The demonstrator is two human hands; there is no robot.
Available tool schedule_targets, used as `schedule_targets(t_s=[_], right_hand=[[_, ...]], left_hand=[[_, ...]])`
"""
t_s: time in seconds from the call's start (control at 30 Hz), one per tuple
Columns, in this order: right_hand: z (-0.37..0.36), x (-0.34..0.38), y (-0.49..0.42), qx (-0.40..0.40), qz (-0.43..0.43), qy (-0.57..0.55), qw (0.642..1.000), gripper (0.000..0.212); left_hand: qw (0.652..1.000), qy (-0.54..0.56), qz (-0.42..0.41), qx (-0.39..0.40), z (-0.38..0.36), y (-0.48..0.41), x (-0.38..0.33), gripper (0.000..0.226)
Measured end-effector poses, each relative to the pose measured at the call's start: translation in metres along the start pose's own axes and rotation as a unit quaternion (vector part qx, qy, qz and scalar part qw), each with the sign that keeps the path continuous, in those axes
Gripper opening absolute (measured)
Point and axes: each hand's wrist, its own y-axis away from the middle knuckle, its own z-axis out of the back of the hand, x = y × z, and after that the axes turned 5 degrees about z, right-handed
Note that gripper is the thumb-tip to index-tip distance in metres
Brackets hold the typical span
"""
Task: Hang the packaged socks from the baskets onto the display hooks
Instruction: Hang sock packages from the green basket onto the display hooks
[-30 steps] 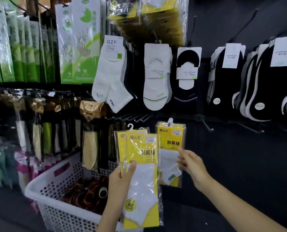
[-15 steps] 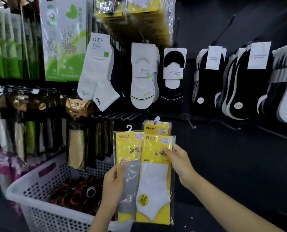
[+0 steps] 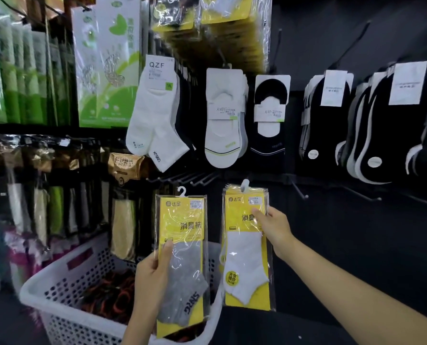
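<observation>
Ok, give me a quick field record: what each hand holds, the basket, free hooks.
left hand: grips grey sock pack, in front of basket
right hand: pinches white sock pack, upright
packs: side by side, apart
basket: white, perforated, lower left, dark items inside
bare hooks: black wall, above the packs
hung: neither plainly on a hook

We held two sock packs side by side, not touching: left pack (image 3: 182, 257) in our left hand (image 3: 150, 277), over the basket (image 3: 58, 272) at near left; right pack (image 3: 246, 247) in our right hand (image 3: 273, 229), just right of the basket. Bare hooks (image 3: 195, 176) sat on the far wall above both packs, hung socks (image 3: 223, 118) above those. Packed racks (image 3: 45, 195) stood far left, behind the basket.
</observation>
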Motion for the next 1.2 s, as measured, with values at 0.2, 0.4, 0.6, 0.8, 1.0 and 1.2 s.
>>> schedule_targets(t_s=[0.2,0.4,0.6,0.8,1.0,1.2], right_hand=[[0.007,-0.032,-0.003,-0.094,-0.088,0.005,0.992,0.026],[0.016,-0.045,0.02,-0.141,-0.097,0.033,0.985,0.039],[0.0,-0.01,0.065,0.101,-0.062,-0.022,0.993,0.026],[0.007,0.006,0.081,0.125,-0.037,-0.046,0.99,0.02],[0.022,0.015,0.061,0.023,-0.018,-0.018,0.999,0.016],[0.018,0.015,0.036,0.032,-0.016,0.032,0.999,0.014]], left_hand=[[1.0,0.004,0.023,0.02,-0.005,0.001,0.0,0.053],[0.999,0.017,0.023,0.042,-0.013,0.004,0.001,0.051],[0.992,0.028,0.026,0.121,-0.037,0.019,0.001,0.061],[0.985,0.067,-0.004,0.16,-0.061,0.037,-0.016,0.034],[0.976,0.085,0.023,0.197,-0.076,0.026,-0.031,0.033],[0.973,0.06,0.036,0.218,-0.088,0.009,-0.027,0.03]])
